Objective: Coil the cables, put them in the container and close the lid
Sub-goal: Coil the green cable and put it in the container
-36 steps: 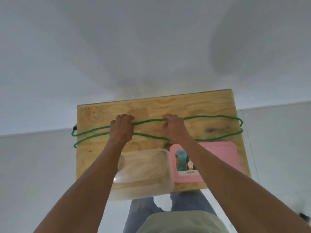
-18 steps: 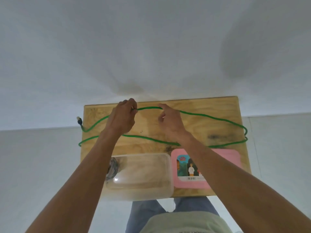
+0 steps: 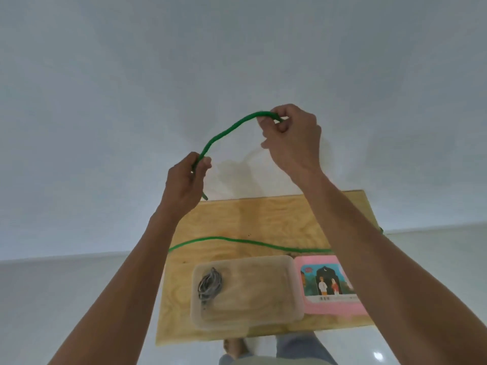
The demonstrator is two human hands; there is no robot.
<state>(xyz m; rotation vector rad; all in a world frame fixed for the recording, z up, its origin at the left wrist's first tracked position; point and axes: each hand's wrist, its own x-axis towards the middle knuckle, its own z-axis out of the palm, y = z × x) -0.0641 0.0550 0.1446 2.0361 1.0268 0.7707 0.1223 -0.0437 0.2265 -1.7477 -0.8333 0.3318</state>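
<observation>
The right forearm is covering the pink lid's (image 3: 331, 306) right side and the far right corner of the table (image 3: 237, 219), so the lid's full outline cannot be told. The green cable (image 3: 226, 133) is vanishing inside the left hand (image 3: 184, 183) and the right hand (image 3: 292, 138), where each grip is hiding it; the stretch lying on the table is disappearing under both forearms. The grey coil (image 3: 210, 285) in the clear container (image 3: 245, 322) is showing too small to count its loops. The picture's lower edge is cutting off both arms and the person's lap.
</observation>
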